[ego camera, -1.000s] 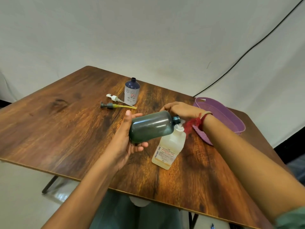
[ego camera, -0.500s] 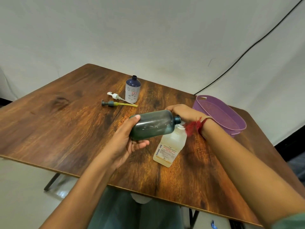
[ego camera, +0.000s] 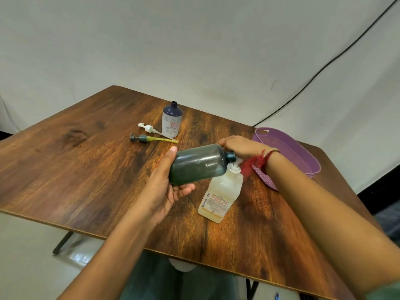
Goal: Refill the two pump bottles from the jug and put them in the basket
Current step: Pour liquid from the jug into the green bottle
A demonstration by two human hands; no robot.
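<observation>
Left hand: grip wrapped round the smoky dark-green plastic bottle, held on its side above the wooden table. Its open neck sits over the mouth of the pale square plastic jug near the front edge, likely lining up the transfer. Right hand curled at the necks, grip unclear. Purple plastic basket at the right edge, well apart, path open

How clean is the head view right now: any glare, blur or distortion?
Head view: light soft and even; small glare streaks on the dark bottle; jug label sharp, only large print readable; wide-angle stretch enlarges the right forearm near the corner.
</observation>
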